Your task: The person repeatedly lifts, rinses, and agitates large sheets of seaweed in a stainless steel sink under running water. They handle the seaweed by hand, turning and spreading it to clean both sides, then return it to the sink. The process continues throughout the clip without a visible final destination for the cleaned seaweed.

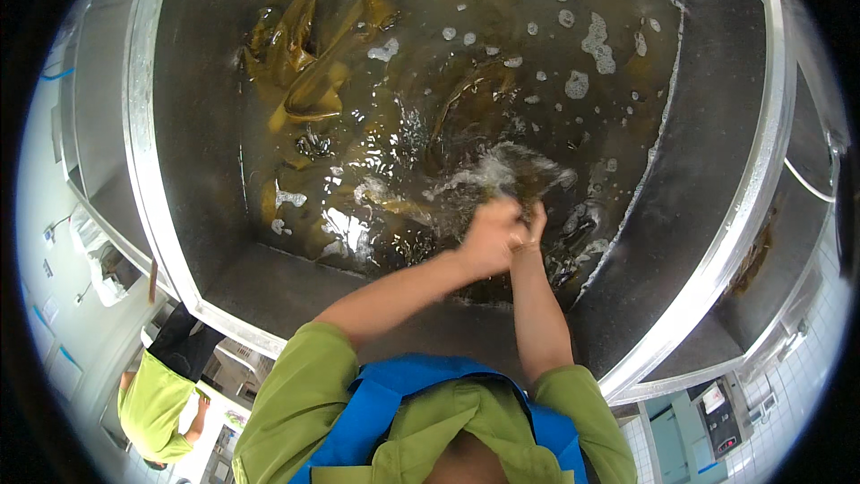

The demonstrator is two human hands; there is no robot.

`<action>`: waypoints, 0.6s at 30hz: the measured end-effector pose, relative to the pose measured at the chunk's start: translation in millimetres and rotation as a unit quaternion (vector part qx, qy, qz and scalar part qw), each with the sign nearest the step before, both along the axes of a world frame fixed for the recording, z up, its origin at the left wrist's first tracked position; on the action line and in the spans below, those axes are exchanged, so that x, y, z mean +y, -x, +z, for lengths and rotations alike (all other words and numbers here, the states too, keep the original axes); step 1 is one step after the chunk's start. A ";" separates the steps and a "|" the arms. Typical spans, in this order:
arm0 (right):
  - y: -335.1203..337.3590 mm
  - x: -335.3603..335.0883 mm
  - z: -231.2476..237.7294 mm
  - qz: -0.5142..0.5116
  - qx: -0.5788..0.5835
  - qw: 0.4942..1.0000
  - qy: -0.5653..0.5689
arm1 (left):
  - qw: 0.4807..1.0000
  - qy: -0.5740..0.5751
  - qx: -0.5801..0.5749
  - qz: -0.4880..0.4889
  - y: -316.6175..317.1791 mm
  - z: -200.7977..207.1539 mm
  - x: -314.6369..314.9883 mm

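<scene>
My left hand (pixel 490 242) and my right hand (pixel 531 231) meet just above the murky water of a large metal sink (pixel 430 314). Both look closed, with the left slightly blurred by motion, and what they grip is hidden by the fingers and the splash. A brownish patch and churned white water (pixel 502 170) lie just beyond the fingertips. Brown-olive, leathery sheets that look like kelp (pixel 309 81) float in folds at the far left. More dim brown pieces show under the surface around the middle.
Foam patches (pixel 598 45) drift on the water. The sink's metal rim (pixel 148 143) bends round both sides. Another sink (pixel 761 260) with a brown piece inside stands at the right. At the lower left, a person in a green shirt (pixel 159 408) is by a counter.
</scene>
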State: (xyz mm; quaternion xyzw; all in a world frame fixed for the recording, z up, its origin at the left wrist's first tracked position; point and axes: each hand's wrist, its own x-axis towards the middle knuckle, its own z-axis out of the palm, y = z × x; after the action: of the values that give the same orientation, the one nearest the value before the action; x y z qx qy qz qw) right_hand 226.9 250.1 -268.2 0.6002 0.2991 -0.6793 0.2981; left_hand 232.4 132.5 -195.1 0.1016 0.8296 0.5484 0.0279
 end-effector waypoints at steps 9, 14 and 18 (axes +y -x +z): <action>40.4 -28.8 75.9 0.228 0.142 0.958 -0.105 | 0.948 0.297 0.046 -0.101 97.6 9.2 0.2; 26.4 18.4 30.8 0.617 0.153 0.728 -0.255 | 0.830 0.536 -0.153 0.026 106.7 -42.0 -143.4; 1.0 17.7 -33.7 0.520 0.013 0.815 -0.255 | 0.803 0.519 -0.194 0.221 53.9 -81.5 -100.6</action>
State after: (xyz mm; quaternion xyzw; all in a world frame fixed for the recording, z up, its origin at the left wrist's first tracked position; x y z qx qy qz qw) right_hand 225.9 267.8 -302.0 0.4010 0.7328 -0.3308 0.4390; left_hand 178.6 31.9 -276.6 -0.2223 0.9675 0.0359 0.1149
